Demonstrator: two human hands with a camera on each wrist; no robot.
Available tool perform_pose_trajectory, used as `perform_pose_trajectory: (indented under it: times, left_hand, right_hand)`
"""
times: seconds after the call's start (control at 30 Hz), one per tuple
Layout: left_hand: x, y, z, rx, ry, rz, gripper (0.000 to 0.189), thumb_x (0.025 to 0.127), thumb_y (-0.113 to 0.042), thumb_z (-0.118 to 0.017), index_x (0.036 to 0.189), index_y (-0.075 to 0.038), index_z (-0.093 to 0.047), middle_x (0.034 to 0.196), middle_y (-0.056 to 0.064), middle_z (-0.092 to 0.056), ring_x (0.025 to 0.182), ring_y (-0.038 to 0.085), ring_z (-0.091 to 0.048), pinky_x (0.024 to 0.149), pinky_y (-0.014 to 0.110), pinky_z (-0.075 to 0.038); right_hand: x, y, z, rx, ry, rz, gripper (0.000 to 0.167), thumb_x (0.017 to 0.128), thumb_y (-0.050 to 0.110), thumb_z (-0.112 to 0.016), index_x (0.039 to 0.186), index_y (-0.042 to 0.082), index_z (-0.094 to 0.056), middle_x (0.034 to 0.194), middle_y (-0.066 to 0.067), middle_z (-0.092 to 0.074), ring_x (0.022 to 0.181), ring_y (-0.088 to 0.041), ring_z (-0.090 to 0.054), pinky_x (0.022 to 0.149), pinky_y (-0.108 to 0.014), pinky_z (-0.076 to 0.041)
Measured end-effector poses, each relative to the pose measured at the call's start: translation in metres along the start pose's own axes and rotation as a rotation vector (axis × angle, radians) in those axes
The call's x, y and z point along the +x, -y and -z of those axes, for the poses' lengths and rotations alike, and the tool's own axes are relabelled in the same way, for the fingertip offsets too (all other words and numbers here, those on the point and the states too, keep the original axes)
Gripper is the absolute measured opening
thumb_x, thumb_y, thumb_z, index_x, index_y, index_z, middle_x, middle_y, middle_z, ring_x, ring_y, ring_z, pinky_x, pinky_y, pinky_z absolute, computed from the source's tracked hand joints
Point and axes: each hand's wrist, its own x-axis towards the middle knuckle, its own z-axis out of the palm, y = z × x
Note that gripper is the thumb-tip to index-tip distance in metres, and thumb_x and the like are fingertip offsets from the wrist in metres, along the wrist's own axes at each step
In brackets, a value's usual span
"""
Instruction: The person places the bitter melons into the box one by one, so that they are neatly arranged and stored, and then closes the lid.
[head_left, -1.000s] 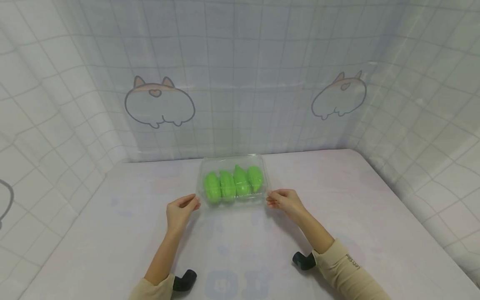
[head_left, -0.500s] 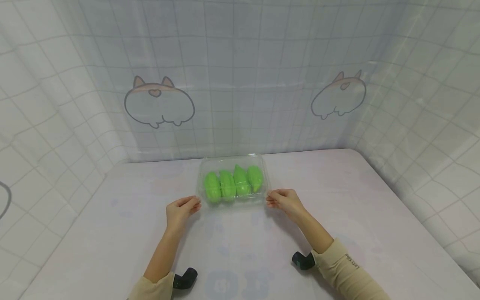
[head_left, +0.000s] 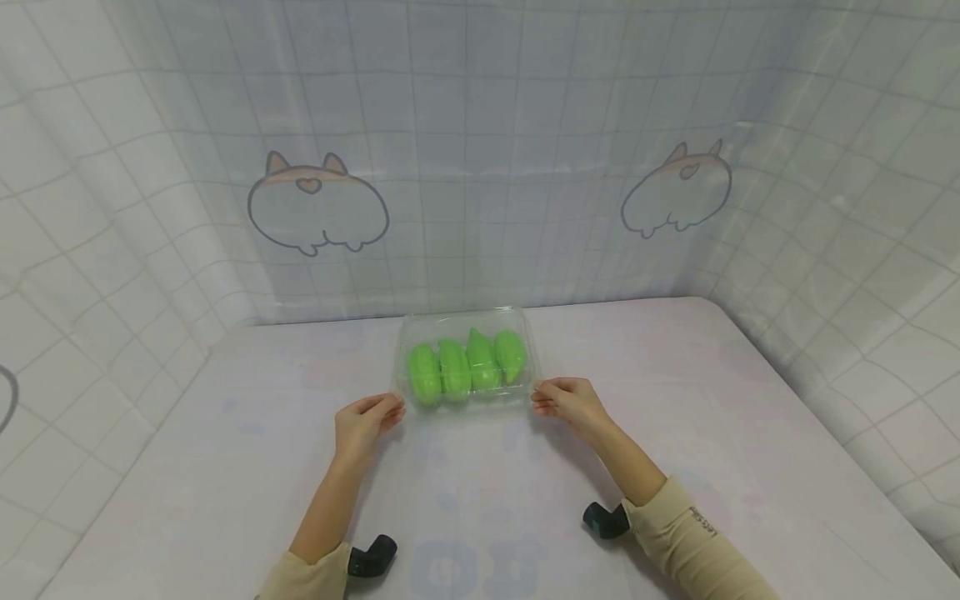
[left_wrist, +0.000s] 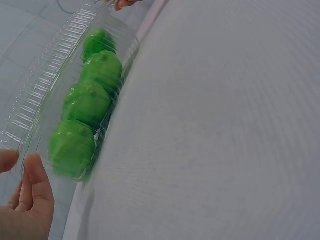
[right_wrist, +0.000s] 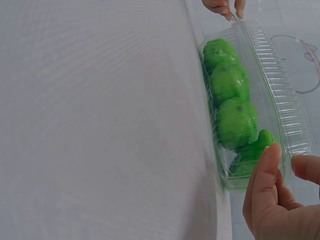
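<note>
A clear plastic clamshell box [head_left: 468,318] lies toward the back of the table, its lid down over several green, oblong vegetables or fruits [head_left: 455,371] set side by side. In the left wrist view the box's ribbed lid [left_wrist: 45,75] shows over the green pieces. My left hand [head_left: 367,425] pinches the rim at the near left corner between thumb and fingers [left_wrist: 39,180]. At the near right corner, my right hand [head_left: 573,408] pinches the rim the same way, with its fingers [right_wrist: 265,185] below the edge in the right wrist view.
The table [head_left: 480,483] has a pale cloth with faint prints. Behind it hangs a white gridded curtain [head_left: 495,208] with cartoon animal prints, close to the box's far edge. A black angled piece [head_left: 371,557] sticks out of the left sleeve and another [head_left: 606,521] out of the right sleeve.
My left hand has shifted very slightly to the right at the box's corner. My right hand and the box stay nearly where they were.
</note>
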Motion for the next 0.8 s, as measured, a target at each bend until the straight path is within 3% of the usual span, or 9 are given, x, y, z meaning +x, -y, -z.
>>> perform_pose_trajectory:
  times: [0.23, 0.4, 0.8]
  left_hand:
    - [0.0024, 0.001, 0.0, 0.018, 0.04, 0.048, 0.037, 0.089, -0.003, -0.059, 0.117, 0.019, -0.049, 0.07, -0.001, -0.067, 0.069, 0.009, -0.066, 0.069, 0.02, -0.057]
    - [0.0022, -0.0006, -0.0008, 0.02, 0.053, 0.048, 0.036, 0.09, -0.004, -0.059, 0.116, 0.019, -0.049, 0.07, -0.001, -0.067, 0.067, 0.008, -0.065, 0.067, 0.019, -0.056]
    - [0.002, -0.0024, -0.0056, 0.058, 0.016, 0.061, 0.037, 0.09, -0.005, -0.058, 0.117, 0.019, -0.05, 0.071, -0.001, -0.067, 0.066, 0.007, -0.065, 0.064, 0.016, -0.055]
  right_hand:
    - [0.0013, -0.0002, 0.0003, 0.016, 0.003, -0.021, 0.034, 0.093, 0.007, -0.057, 0.11, -0.022, -0.053, 0.078, -0.009, -0.065, 0.067, -0.01, -0.063, 0.066, -0.02, -0.056]
    - [0.0019, 0.0, 0.0004, 0.043, 0.014, -0.04, 0.034, 0.094, 0.006, -0.055, 0.112, -0.022, -0.052, 0.075, -0.007, -0.066, 0.066, -0.01, -0.064, 0.065, -0.02, -0.056]
    - [0.0015, 0.0012, -0.0003, 0.051, 0.008, -0.046, 0.034, 0.092, 0.005, -0.055, 0.113, -0.021, -0.052, 0.075, -0.005, -0.066, 0.066, -0.01, -0.064, 0.065, -0.019, -0.056]
